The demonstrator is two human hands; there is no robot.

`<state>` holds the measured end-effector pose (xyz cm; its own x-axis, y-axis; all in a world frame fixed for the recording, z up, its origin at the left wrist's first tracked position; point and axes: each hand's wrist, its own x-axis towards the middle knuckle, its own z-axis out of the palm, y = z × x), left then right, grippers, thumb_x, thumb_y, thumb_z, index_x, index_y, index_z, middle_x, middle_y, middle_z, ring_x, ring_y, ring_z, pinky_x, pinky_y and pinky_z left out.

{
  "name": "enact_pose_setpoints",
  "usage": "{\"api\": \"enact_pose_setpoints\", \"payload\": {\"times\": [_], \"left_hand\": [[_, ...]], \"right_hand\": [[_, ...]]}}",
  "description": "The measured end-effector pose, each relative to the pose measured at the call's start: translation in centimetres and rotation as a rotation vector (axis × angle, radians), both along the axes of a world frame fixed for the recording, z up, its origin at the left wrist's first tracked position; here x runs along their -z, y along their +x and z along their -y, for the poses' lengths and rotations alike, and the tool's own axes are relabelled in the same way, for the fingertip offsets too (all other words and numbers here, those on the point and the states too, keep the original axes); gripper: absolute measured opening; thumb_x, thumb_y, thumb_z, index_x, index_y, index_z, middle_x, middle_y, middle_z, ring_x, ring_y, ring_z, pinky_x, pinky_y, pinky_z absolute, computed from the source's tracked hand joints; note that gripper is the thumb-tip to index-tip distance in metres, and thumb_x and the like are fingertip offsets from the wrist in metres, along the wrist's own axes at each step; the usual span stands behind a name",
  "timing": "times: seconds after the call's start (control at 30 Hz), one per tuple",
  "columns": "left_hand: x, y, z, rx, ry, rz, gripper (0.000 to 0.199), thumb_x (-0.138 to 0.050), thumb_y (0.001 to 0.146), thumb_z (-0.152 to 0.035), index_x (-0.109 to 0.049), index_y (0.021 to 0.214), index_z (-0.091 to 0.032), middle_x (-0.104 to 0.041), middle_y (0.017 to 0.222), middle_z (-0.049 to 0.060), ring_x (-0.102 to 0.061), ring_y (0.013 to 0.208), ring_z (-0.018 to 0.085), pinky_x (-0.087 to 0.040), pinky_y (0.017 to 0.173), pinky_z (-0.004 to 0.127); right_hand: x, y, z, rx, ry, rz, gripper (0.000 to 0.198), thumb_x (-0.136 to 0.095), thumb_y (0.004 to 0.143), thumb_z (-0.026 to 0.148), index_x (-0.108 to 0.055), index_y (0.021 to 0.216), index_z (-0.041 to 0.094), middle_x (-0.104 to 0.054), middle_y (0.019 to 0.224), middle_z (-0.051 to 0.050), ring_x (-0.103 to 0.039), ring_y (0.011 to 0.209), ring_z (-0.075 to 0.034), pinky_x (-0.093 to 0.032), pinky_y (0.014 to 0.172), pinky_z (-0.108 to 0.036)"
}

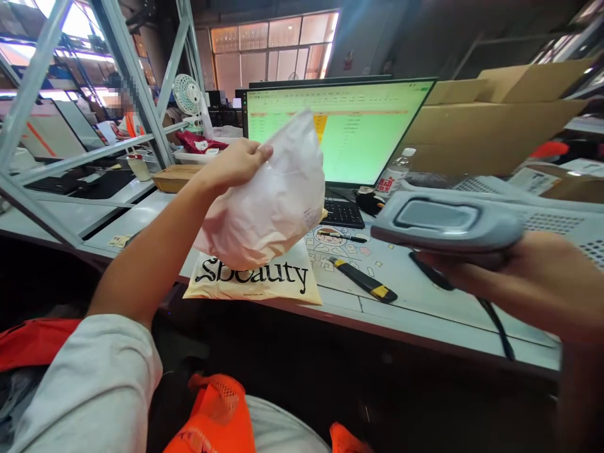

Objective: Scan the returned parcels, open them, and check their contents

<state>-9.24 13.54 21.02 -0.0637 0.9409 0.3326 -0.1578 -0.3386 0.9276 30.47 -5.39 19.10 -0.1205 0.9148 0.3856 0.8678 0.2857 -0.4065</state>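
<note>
My left hand (pixel 245 160) grips the upper edge of a white plastic mailing bag (pixel 278 195), lifted over the desk with its top corner in front of the monitor. A small printed patch shows low on the bag's right side. Beneath it lies a cream bag (pixel 255 283) with black "sbeauty" lettering, partly covered from view. My right hand (pixel 533 283) is wrapped round the handle of a grey barcode scanner (pixel 438 220), held above the right of the desk and pointing left. A dark cable (pixel 495 327) hangs below it.
On the desk (pixel 340 302) lie a black and yellow utility knife (pixel 363 280), a pen (pixel 342 236) and a keyboard (pixel 342 214). Behind are the lit monitor (pixel 368 138), a bottle (pixel 399 170) and a cardboard box (pixel 486 132). A metal frame (pixel 127 82) stands left; another person (pixel 132 119) is beyond.
</note>
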Motion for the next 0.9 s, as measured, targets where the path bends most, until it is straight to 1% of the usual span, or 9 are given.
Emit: {"api": "enact_pose_setpoints", "payload": {"times": [0.1,0.23,0.33,0.47,0.57,0.63,0.73,0.83,0.9], "left_hand": [[0.9,0.0,0.3,-0.041,0.121,-0.029,0.028,-0.079,0.085,-0.04,-0.068,0.08,-0.015,-0.066,0.074,0.006,-0.07,0.093,0.027,-0.056,0.092,0.038],[1.1,0.1,1.0,-0.088,0.295,-0.195,0.034,-0.084,0.078,-0.047,-0.067,0.075,-0.018,-0.065,0.067,0.003,-0.069,0.076,0.022,-0.059,0.08,0.033],[-0.1,0.9,2.7,-0.054,0.198,-0.289,0.029,-0.088,0.075,-0.04,-0.069,0.073,-0.018,-0.066,0.066,0.002,-0.068,0.071,0.022,-0.059,0.078,0.033],[-2.8,1.3,5.9,-0.013,-0.014,-0.578,0.034,-0.074,0.088,-0.047,-0.072,0.08,-0.014,-0.069,0.074,0.006,-0.065,0.067,0.02,-0.056,0.073,0.032],[-4.2,0.2,7.5,0.048,0.019,-0.787,0.043,-0.06,0.095,-0.054,-0.073,0.09,-0.014,-0.072,0.084,0.007,-0.064,0.069,0.018,-0.05,0.065,0.027],[-3.9,-0.6,7.5,0.105,0.044,-0.917,0.046,-0.053,0.097,-0.056,-0.073,0.096,-0.015,-0.073,0.088,0.006,-0.064,0.072,0.018,-0.047,0.063,0.025],[-0.7,-0.5,6.0,0.154,0.079,-1.166,0.044,-0.049,0.098,-0.054,-0.072,0.094,-0.017,-0.074,0.092,0.005,-0.065,0.078,0.019,-0.045,0.066,0.025],[5.5,0.7,4.0,0.152,0.093,-1.413,0.037,-0.048,0.099,-0.044,-0.07,0.084,-0.019,-0.073,0.084,0.005,-0.064,0.077,0.02,-0.044,0.068,0.026],[10.0,1.4,2.9,0.136,0.104,-1.446,0.032,-0.05,0.099,-0.038,-0.07,0.082,-0.019,-0.073,0.086,0.007,-0.066,0.081,0.022,-0.047,0.074,0.029]], "right_hand": [[0.8,-1.4,-0.2,-0.126,-0.088,-0.004,0.051,-0.066,0.072,0.065,-0.079,0.094,0.021,-0.075,0.079,-0.007,-0.066,0.069,-0.026,-0.052,0.06,-0.036],[2.1,-1.8,-0.5,-0.194,-0.09,0.03,0.048,-0.062,0.081,0.056,-0.079,0.102,0.016,-0.078,0.091,-0.008,-0.07,0.081,-0.028,-0.054,0.068,-0.037],[2.5,-1.7,-0.7,-0.242,-0.12,0.021,0.048,-0.062,0.084,0.057,-0.078,0.106,0.017,-0.078,0.098,-0.008,-0.071,0.087,-0.029,-0.055,0.073,-0.038],[2.9,-1.1,-1.4,-0.183,-0.094,-0.008,0.05,-0.062,0.082,0.063,-0.077,0.101,0.019,-0.077,0.1,-0.009,-0.071,0.088,-0.031,-0.056,0.075,-0.042],[4.4,0.2,-3.0,-0.059,-0.088,0.007,0.053,-0.06,0.081,0.067,-0.075,0.1,0.019,-0.076,0.094,-0.009,-0.069,0.084,-0.031,-0.054,0.072,-0.04],[6.4,1.4,-4.8,0.028,-0.145,0.069,0.054,-0.056,0.083,0.065,-0.072,0.106,0.02,-0.076,0.095,-0.009,-0.069,0.084,-0.031,-0.053,0.071,-0.039],[10.5,3.2,-7.8,0.207,-0.263,0.207,0.055,-0.051,0.089,0.056,-0.067,0.123,0.016,-0.075,0.105,-0.013,-0.07,0.096,-0.034,-0.052,0.079,-0.04],[14.8,4.5,-9.8,0.371,-0.322,0.287,0.057,-0.046,0.094,0.043,-0.06,0.134,0.006,-0.071,0.118,-0.022,-0.067,0.11,-0.038,-0.051,0.091,-0.044],[16.9,5.1,-10.4,0.453,-0.328,0.325,0.057,-0.044,0.095,0.039,-0.059,0.134,0.001,-0.068,0.121,-0.027,-0.066,0.113,-0.04,-0.051,0.093,-0.047]]}}
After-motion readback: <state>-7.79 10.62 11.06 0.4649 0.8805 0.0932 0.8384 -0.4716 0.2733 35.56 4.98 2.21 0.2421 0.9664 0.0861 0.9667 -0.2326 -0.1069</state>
